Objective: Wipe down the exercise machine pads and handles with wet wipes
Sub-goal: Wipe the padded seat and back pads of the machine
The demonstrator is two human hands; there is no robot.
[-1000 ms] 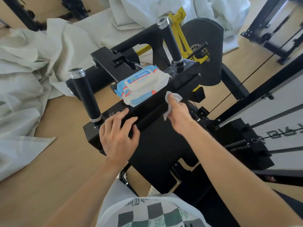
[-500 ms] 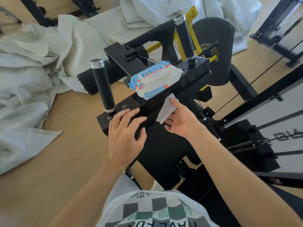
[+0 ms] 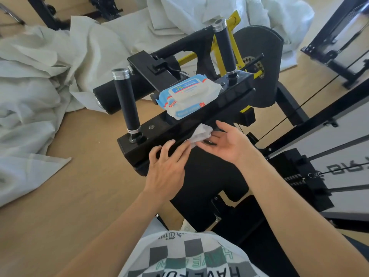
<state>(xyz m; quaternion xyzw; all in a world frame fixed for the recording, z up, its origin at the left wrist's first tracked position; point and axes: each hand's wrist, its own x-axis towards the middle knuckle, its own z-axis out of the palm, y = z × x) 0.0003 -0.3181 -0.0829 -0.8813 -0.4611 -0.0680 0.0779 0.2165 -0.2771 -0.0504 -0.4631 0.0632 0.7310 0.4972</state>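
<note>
- White wet wipe (image 3: pixel 201 132), crumpled, resting against nearly straight fingertips (image 3: pixel 206 137) of upturned right hand (image 3: pixel 229 146); no clenching visible.
- Left hand (image 3: pixel 167 166) flat on black crossbar (image 3: pixel 151 134), fingers straight, forefinger touching wipe's corner.
- Soft, limp, light, damp: probably best bunched in palm, then wrapped round grips.
- Beyond: wipes pack (image 3: pixel 189 96) on crossbar between near handle (image 3: pixel 127 104) and far handle (image 3: pixel 224 48); pale sheets (image 3: pixel 30 86) across wooden floor (image 3: pixel 69 196).

The wet wipe (image 3: pixel 200 133) is partly covered by the fingertips of the right hand (image 3: pixel 229 142) and left hand (image 3: pixel 167 166), so which hand pinches it cannot be told. The small print on the wipes pack (image 3: pixel 187 96) is unreadable. The near edge cuts the shirt (image 3: pixel 189 256) lettering, and the right edge cuts the panel (image 3: pixel 339 148) lettering.
</note>
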